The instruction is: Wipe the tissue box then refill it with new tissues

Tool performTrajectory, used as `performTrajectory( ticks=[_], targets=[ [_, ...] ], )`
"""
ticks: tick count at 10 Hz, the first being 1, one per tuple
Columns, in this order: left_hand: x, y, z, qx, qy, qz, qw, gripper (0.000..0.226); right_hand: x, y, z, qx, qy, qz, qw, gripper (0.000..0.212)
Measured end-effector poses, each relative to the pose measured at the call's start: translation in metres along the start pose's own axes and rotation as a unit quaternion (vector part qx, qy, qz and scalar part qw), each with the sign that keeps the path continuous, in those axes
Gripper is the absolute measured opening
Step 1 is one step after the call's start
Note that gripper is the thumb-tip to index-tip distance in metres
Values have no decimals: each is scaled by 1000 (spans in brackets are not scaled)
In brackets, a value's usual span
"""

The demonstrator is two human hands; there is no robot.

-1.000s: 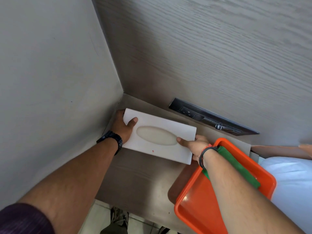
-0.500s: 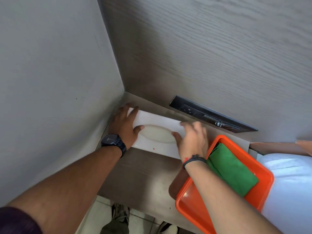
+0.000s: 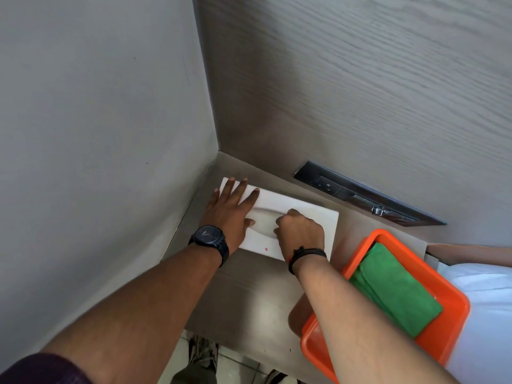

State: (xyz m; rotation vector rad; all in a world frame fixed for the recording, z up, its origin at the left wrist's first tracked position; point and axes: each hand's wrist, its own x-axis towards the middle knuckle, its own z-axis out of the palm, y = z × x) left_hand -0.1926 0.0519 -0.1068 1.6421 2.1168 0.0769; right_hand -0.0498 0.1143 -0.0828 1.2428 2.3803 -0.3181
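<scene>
Box (image 3: 302,210) sat flat on the shelf (image 3: 249,289), centre of frame, tucked toward the wall corner; white, with an oval slot in its top face. Its long axis ran from upper left to lower right. Left hand (image 3: 228,210) lay open and flat, fingers spread, palm pressing the box's upper-left end; it held nothing, only pinned the box down. Right hand (image 3: 300,231) was curled into a loose fist at the slot's right end, fingertips hidden under the knuckles; could not tell whether they were hooked into the slot or had pinched anything. No tissue was visible in the slot. Orange tray (image 3: 454,295) sat at lower right, just beside the box's right end, with a folded green cloth (image 3: 399,292) in it, untouched. The right hand was the nearer one to that cloth, which lay down and right of it. Judged the wipe not yet begun. A small red speck showed on the box's near edge.
</scene>
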Motion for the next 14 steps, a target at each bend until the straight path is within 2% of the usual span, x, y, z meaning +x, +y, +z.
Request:
performTrajectory(
  ticks=[2,4,5,6,7,8,10,12,13,14],
  targets=[
    [0,0,0,-4,-3,3,1000,66,3,0,5,-21,16,-13,1000,24],
    [1,-1,0,7,-15,5,1000,66,4,7,8,-12,51,-50,997,15],
    [2,-1,-3,19,-30,4,999,67,-4,12,6,11,94,-54,994,22],
    [2,0,-4,30,-38,5,999,67,-9,16,5,43,111,-61,991,13],
    [1,1,-6,37,-45,4,998,66,-10,19,2,60,110,-56,991,12],
    [0,2,-8,39,-54,2,998,66,-10,19,0,84,111,-48,989,22],
    [-3,5,-10,35,-45,-1,998,70,-15,16,4,128,142,-35,981,14],
    [-5,5,-11,45,-56,3,997,78,-16,16,2,143,114,-19,983,22],
    [-6,4,-15,34,-47,14,998,77,-20,15,-2,154,152,-17,976,27],
    [-10,8,-21,-23,17,30,999,68,-22,14,-9,189,260,6,947,28]
  ],
)
